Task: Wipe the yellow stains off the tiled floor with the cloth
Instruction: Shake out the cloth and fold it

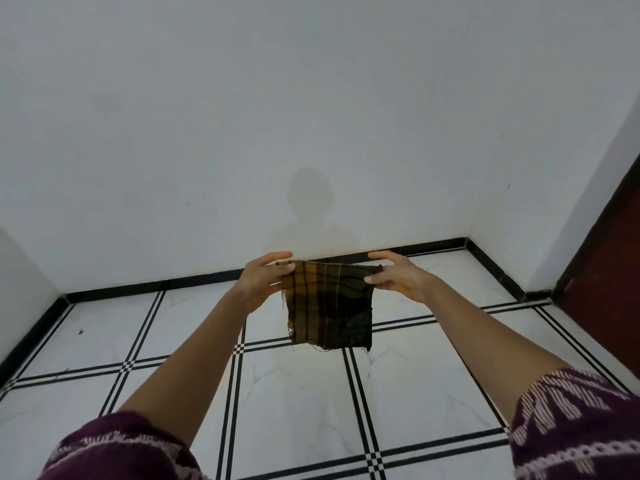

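Note:
A brown and black checked cloth (330, 311) with frayed edges hangs in the air in front of me, stretched flat between both hands. My left hand (265, 280) pinches its top left corner and my right hand (398, 275) pinches its top right corner. Both arms reach forward at about chest height. Below lies the white tiled floor (298, 403) with black double lines between the tiles. I see no yellow stains on the visible tiles; the cloth and my arms hide part of the floor.
A white wall (311, 116) stands straight ahead with a black skirting strip (156, 285) along its base. A dark brown door (609, 265) is at the right. A small dark speck (80, 331) lies on a tile at the left.

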